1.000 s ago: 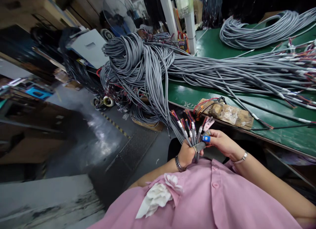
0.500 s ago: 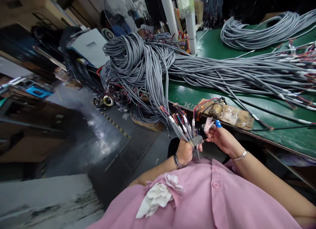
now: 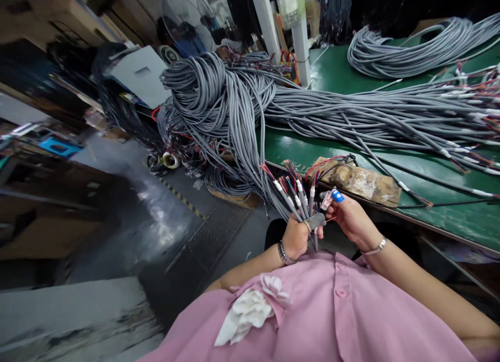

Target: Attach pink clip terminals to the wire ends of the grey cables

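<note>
Just off the near edge of the green workbench [image 3: 449, 211], I see the left hand [image 3: 296, 239] closed around grey multicore cables [image 3: 301, 210]; beside that bench, the right hand [image 3: 353, 221] pinches a thin orange wire [image 3: 331, 219].

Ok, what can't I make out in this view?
Head view:
- Middle of the held grey cables: hidden by the left hand.
- Pinkish piece at the right hand: too small to identify.
- Upper-right cable coil: cut off by the right edge.
</note>
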Demonstrator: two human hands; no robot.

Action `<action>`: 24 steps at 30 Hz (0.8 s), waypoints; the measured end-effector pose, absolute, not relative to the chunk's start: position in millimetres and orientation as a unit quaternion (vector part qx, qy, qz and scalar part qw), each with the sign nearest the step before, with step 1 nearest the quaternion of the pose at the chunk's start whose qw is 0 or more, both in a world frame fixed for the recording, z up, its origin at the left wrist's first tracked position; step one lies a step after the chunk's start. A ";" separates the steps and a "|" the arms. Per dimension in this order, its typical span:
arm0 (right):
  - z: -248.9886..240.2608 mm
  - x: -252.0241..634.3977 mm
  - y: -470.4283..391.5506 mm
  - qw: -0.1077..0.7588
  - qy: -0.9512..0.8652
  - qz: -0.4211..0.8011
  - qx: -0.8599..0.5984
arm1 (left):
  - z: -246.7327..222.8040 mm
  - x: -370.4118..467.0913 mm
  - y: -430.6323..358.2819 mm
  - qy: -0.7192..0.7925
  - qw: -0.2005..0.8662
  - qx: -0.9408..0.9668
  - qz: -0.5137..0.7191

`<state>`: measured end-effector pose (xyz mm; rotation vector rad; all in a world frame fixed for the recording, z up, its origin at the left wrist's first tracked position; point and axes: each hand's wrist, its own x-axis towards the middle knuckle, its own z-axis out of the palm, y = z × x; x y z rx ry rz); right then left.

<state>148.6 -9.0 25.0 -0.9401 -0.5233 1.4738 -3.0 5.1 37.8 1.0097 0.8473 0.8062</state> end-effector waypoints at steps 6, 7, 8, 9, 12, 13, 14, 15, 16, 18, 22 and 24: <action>23.1 146.3 -6.8 0.608 -0.202 0.668 -0.379 | 37.7 -3.6 4.4 0.401 0.705 0.468 0.351; 22.3 146.1 -6.2 0.614 -0.197 0.665 -0.377 | 37.6 -3.8 4.3 0.405 0.702 0.472 0.348; 21.6 146.0 -5.8 0.620 -0.193 0.660 -0.377 | 37.5 -3.8 4.2 0.408 0.700 0.475 0.345; 21.0 145.9 -5.5 0.626 -0.190 0.655 -0.379 | 37.3 -3.7 4.1 0.409 0.699 0.477 0.343; 20.1 145.5 -5.8 0.633 -0.182 0.646 -0.385 | 36.6 -2.5 3.8 0.402 0.706 0.475 0.338; 20.3 145.1 -6.2 0.635 -0.180 0.645 -0.385 | 36.3 -1.9 3.6 0.399 0.710 0.472 0.337; 20.6 144.5 -6.6 0.636 -0.181 0.645 -0.383 | 36.0 -1.5 3.5 0.395 0.714 0.469 0.338; 20.9 143.8 -7.0 0.636 -0.184 0.647 -0.379 | 35.7 -1.2 3.3 0.392 0.716 0.467 0.340; 21.1 143.1 -7.2 0.635 -0.187 0.649 -0.375 | 35.6 -1.1 3.2 0.390 0.717 0.465 0.343; 20.8 142.3 -7.4 0.632 -0.189 0.655 -0.368 | 35.6 -2.0 2.8 0.391 0.713 0.463 0.353; 15.5 146.1 -10.3 0.618 -0.161 0.677 -0.365 | 36.1 -7.6 0.7 0.395 0.703 0.469 0.361; 11.1 150.3 -15.9 0.602 -0.156 0.696 -0.360 | 34.9 -11.7 -1.1 0.396 0.699 0.474 0.360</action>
